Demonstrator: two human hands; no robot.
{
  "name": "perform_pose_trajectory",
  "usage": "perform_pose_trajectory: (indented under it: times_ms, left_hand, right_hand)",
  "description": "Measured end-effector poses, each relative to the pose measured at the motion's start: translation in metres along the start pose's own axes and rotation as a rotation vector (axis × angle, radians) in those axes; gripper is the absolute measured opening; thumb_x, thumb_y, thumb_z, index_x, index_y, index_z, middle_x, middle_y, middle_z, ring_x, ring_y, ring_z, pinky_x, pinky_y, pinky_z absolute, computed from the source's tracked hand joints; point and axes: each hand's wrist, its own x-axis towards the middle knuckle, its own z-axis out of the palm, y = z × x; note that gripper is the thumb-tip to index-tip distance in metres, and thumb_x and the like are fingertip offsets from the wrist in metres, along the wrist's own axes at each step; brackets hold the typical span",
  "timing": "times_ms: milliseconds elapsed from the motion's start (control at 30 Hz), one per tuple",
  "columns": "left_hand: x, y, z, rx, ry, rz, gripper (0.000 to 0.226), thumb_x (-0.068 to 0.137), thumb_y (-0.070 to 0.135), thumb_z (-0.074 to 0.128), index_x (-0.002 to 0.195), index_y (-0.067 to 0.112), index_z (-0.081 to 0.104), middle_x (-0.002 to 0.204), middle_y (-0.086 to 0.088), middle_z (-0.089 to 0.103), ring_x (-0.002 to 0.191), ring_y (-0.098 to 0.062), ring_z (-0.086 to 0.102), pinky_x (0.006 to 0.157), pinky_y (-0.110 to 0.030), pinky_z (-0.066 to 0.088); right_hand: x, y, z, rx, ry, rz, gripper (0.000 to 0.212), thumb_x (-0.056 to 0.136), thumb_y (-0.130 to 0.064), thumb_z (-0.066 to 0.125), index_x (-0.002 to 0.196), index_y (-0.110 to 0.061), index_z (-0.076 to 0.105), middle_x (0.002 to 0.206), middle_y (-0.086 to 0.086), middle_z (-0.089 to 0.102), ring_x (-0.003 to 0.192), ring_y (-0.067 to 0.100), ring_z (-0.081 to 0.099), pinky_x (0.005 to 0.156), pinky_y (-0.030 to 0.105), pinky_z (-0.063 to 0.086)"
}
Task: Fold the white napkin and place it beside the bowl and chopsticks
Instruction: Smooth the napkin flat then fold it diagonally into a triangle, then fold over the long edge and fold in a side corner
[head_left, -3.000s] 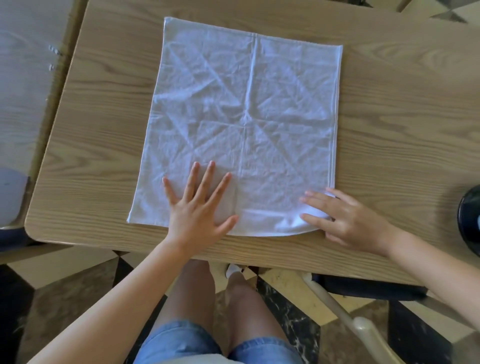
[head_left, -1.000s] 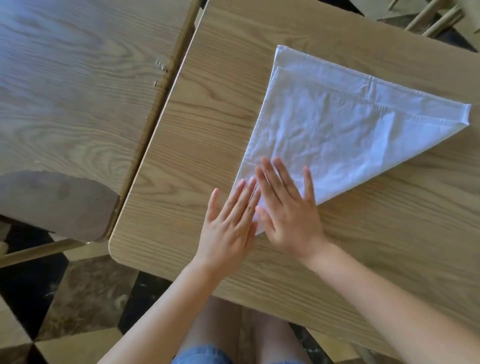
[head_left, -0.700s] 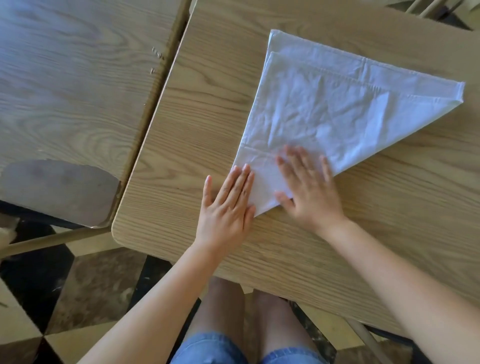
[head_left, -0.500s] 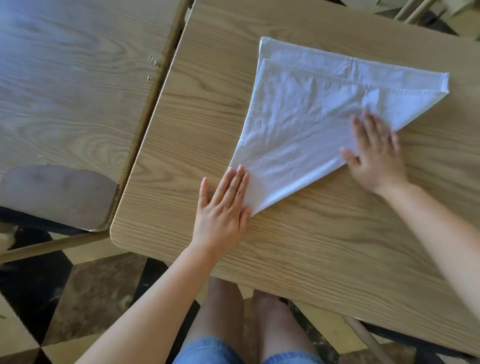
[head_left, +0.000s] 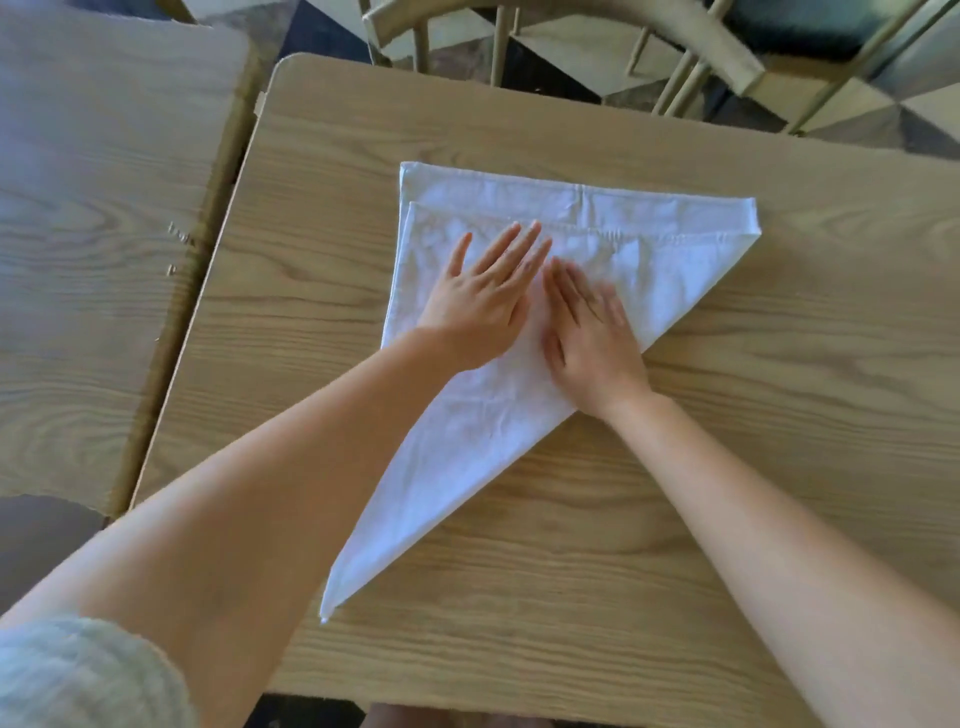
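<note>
On the wooden table (head_left: 727, 519) lies the white napkin (head_left: 467, 441), folded into a triangle. Left hand (head_left: 483, 306) and right hand (head_left: 592, 343) press flat on it side by side, fingers extended, each grip open. No readable writing shows.

Dining rm or cafe, two wood-grain tables (head_left: 675, 519) side by side, wooden chair (head_left: 691, 47), checkered tile floor (head_left: 566, 36)

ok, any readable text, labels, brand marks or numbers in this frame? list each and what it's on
None. The white napkin is plain, with no tag or print showing. The table carries only wood grain. The small marks on the neighbouring table are too blurred to tell whether they are text.
</note>
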Motion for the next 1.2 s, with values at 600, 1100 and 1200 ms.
perform_pose_trajectory:
  times_ms: [600,1100,1200]
  left_hand:
    - [-0.007,-0.055,0.003,-0.008,0.072,-0.392,0.072,0.094,0.046,0.032,0.150,0.010,0.004,0.159,-0.002,0.000,0.145,-0.010,-0.005,0.117,-0.037,-0.004]
    - [0.071,-0.058,-0.030,0.011,0.020,-0.219,0.063,0.098,0.041,0.027,0.150,0.016,0.003,0.159,-0.001,-0.001,0.145,-0.016,-0.002,0.110,-0.059,-0.008]
    - [0.090,-0.064,-0.035,0.050,-0.081,-0.180,0.057,0.094,0.034,0.044,0.145,0.017,0.025,0.152,-0.006,0.027,0.140,-0.026,0.022,0.110,-0.063,0.004]
  right_hand:
    - [-0.014,0.160,-0.023,-0.063,0.040,0.364,0.080,0.083,-0.061,0.011,0.148,-0.015,0.004,0.158,0.001,0.004,0.144,0.017,0.008,0.115,0.047,0.005]
    - [0.047,0.153,-0.061,-0.030,0.071,0.194,0.064,0.095,-0.033,0.036,0.148,-0.024,0.003,0.158,0.003,-0.001,0.145,0.018,-0.004,0.111,0.057,0.001]
    - [0.074,0.155,-0.065,-0.003,-0.012,0.163,0.059,0.093,-0.014,0.042,0.147,-0.020,0.019,0.154,0.006,0.023,0.142,0.020,0.015,0.112,0.048,0.012]
